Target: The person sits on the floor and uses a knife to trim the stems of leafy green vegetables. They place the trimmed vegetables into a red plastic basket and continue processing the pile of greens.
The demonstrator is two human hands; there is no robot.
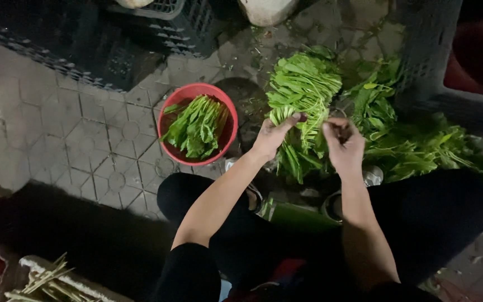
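1. The bunch was leafy green, its stems gathered in the left hand, its leaves fanning away beyond the fingers.
2. Its stems hung just beside the right hand, which pinched a few.

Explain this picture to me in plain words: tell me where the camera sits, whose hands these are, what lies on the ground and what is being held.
There is one picture, taken by a camera worn on a person's head and looking down, so the two bare arms reaching forward are that person's own. The person appears to crouch or sit low over a paved floor of patterned tiles. The left hand grips a bundle of leafy greens near its stems, and the right hand pinches at the same bundle from the other side. To the left stands a red bowl with more greens in it. To the right lies a loose heap of greens on the ground. Dark plastic crates stand at the top, and a few cut stalks show at the bottom left corner.
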